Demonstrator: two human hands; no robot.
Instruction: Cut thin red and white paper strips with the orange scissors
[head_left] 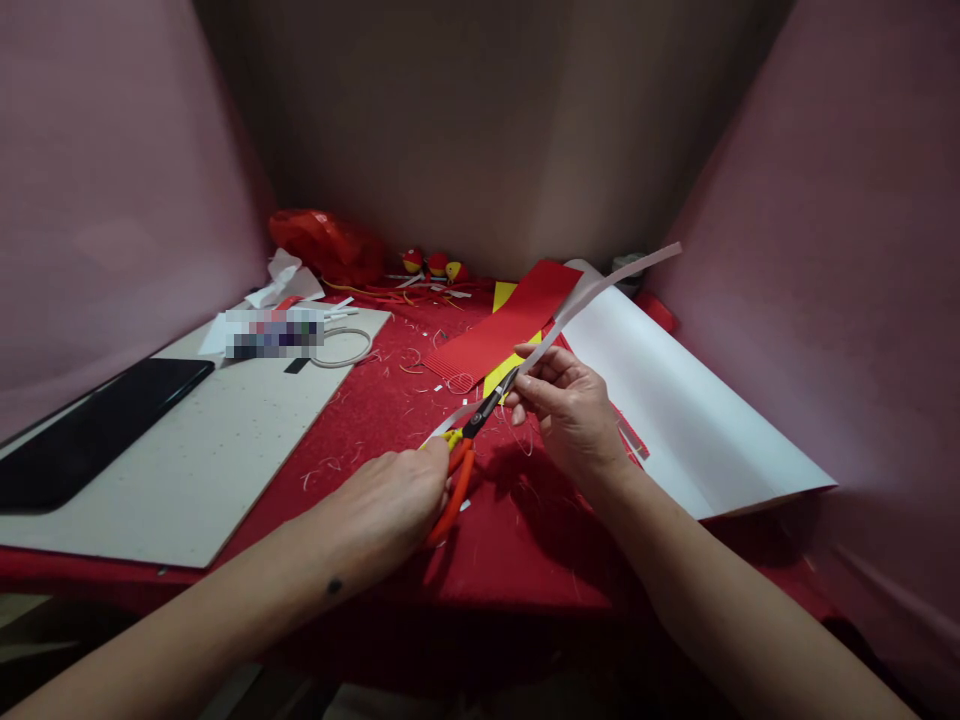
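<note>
Closest to the near edge of the red-covered surface [525, 570], the left hand [394, 490] has its fingers wrapped around the orange handles of the scissors [474, 420]. Their blades reach toward the right hand [574, 410], whose thumb and fingers pinch a white strip [600, 288] above the middle of the surface; the strip's free end rises toward the far right corner. With the tips this close to the pinching fingers, a slip or a hard squeeze could nick skin. The strip looks thin and limp, so a loose pinch might let it twist and the cut run crooked. Whether the pale piece beside the pivot belongs to it, I cannot tell.

Along the left edge lies a grey board [247, 470] with a black smartphone [105, 430] on it, apart from the work. Along the right edge, a curling white sheet [675, 400] lies near the right forearm, which could drag it. Beyond the hands, a red sheet [510, 320] overlaps a yellow sheet [510, 368]; blades pushed too far could snag either. Small red-and-yellow balls [437, 265] sit near the far edge and might roll if bumped.
</note>
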